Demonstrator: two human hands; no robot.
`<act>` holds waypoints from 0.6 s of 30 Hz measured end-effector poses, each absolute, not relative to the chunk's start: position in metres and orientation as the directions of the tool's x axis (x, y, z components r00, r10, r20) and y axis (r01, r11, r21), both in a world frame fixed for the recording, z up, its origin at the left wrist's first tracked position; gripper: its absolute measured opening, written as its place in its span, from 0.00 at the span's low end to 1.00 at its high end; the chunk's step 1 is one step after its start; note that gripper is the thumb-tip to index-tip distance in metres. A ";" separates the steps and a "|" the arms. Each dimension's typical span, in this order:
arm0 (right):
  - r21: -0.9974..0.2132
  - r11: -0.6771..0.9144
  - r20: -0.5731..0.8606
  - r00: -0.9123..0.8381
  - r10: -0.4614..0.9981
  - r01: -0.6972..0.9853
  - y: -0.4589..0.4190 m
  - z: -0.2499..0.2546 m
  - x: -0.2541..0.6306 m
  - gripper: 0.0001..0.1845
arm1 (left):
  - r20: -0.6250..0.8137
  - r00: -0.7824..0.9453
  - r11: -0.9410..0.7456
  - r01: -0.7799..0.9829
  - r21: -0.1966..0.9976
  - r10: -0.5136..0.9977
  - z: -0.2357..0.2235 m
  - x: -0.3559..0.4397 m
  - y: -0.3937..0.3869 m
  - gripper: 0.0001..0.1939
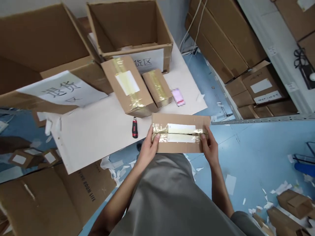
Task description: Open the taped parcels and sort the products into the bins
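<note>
Carton (182,118) lies level with its long side running from the left hand (148,147) to the right hand (210,147). Each hand pinches one end: thumb on the top face, fingers curled around the end, largely hidden underneath. The hands are well apart, with the taped seam and split label (181,138) showing between the thumbs. A narrow dark gap runs along part of the seam.

The carton is in front of the grey clothing (169,190), overlapping the near edge of the surface (98,127) in view; whether it touches that edge, I cannot tell. Left of the left hand, a red-and-black tool (134,127) lies on the surface. Beyond the carton are a large box (145,109) and a small box (154,80), both taped, beside a blurred pink item (178,97). Behind stand two open bins (168,55) bearing paper signs (62,88).
</note>
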State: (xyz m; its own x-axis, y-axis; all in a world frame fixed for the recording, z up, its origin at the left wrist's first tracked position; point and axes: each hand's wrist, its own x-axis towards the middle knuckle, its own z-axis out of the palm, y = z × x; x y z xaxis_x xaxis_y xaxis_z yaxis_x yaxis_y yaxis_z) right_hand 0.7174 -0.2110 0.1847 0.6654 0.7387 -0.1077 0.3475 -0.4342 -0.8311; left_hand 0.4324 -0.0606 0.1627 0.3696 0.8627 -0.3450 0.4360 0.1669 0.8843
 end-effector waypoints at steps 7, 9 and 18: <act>-0.709 -0.665 -0.067 0.916 0.395 0.235 -0.304 0.152 0.821 0.46 | -0.292 0.776 -0.066 0.393 0.917 0.559 0.123 0.632 -0.042 0.42; -0.671 -0.721 -0.056 0.958 0.280 0.172 -0.323 0.137 0.843 0.49 | -0.228 0.852 -0.148 0.331 0.932 0.472 0.112 0.688 -0.044 0.43; -0.482 -0.870 -0.042 0.989 0.141 0.103 -0.352 0.062 0.899 0.54 | -0.164 0.927 -0.413 0.303 0.859 0.338 0.094 0.764 -0.052 0.45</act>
State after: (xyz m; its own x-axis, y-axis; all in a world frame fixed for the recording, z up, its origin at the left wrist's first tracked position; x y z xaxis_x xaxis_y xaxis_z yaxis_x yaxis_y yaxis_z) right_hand 0.8989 -0.3522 0.0619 0.9892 0.1405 -0.0421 0.1030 -0.8699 -0.4823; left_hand 0.7635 -0.0522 0.0936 0.9267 0.3380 -0.1644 0.3028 -0.4126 0.8591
